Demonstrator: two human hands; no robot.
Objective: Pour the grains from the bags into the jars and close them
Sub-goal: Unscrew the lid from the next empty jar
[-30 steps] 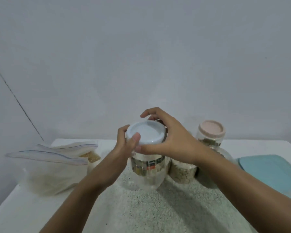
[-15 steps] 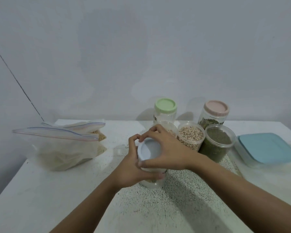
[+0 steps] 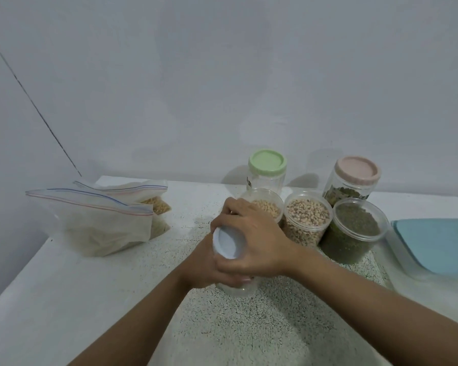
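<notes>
Here the right hand [image 3: 251, 247] has its grip curled round the white lid [image 3: 226, 243]; the left hand [image 3: 204, 268] wraps the jar [image 3: 236, 289], mid-worktop [image 3: 90, 299], 8 o'clock of the open tubs [image 3: 308, 220]. Probably light, slick, stiff plastic: steady the body, twist the rim.

Right grip [image 3: 254, 240] curled, over left grip [image 3: 205, 266]

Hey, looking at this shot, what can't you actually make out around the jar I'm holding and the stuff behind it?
Head view only:
The held jar: contents and label hidden by the left hand and right hand.
The white lid: its seating on the rim is covered by the right hand.
The green-lidded jar: label too small, partly behind an open jar.
The blue-lidded container: cut off by the right edge.
</notes>
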